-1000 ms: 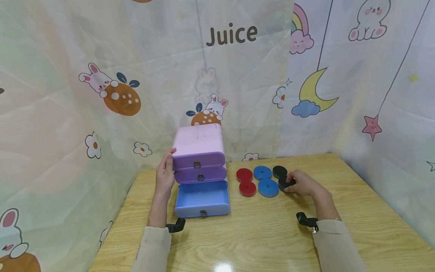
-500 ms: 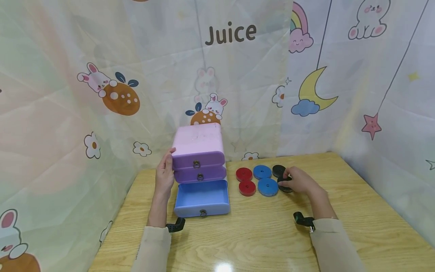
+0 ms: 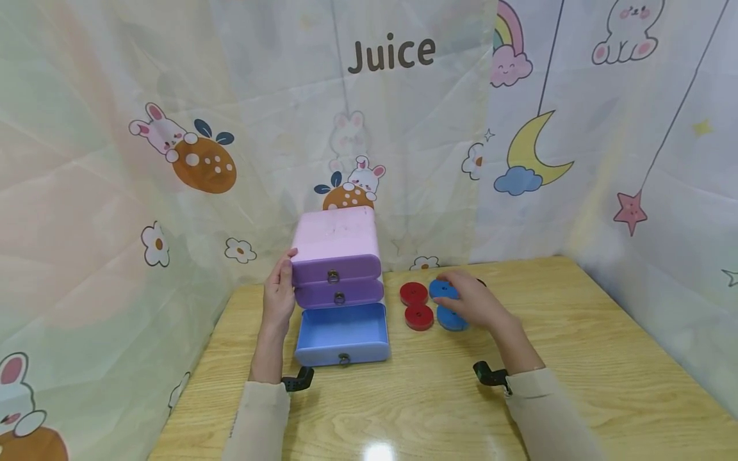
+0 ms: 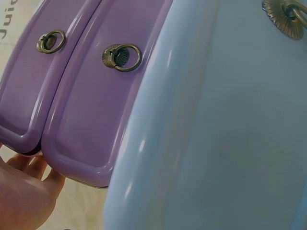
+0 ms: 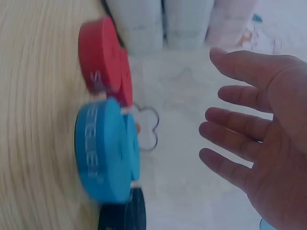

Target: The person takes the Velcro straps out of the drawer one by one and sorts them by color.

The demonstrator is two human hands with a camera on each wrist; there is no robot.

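A small drawer cabinet (image 3: 337, 234) with a pink top stands at the back of the table. Its two purple drawers (image 3: 334, 272) are in, while the blue bottom drawer (image 3: 343, 352) is pulled out, with nothing seen inside. My left hand (image 3: 279, 301) rests on the cabinet's left side, fingers along it. Right of the cabinet lie two red rolls (image 3: 419, 317) and two blue rolls (image 3: 452, 318), flat and round like tape. Over the blue ones hovers my right hand (image 3: 474, 302), fingers apart and holding nothing. A black roll (image 5: 122, 211) shows in the right wrist view; my hand mostly hides the black ones in the head view.
A printed cloth (image 3: 277, 128) hangs close behind the table and along both sides. Bare wood table (image 3: 426, 397) spreads in front of the rolls and to their right. Ring pulls (image 4: 125, 57) stick out from the drawer fronts.
My right hand has let go of the near black roll and moved left, to above the blue rolls. My left hand stays on the cabinet's side.
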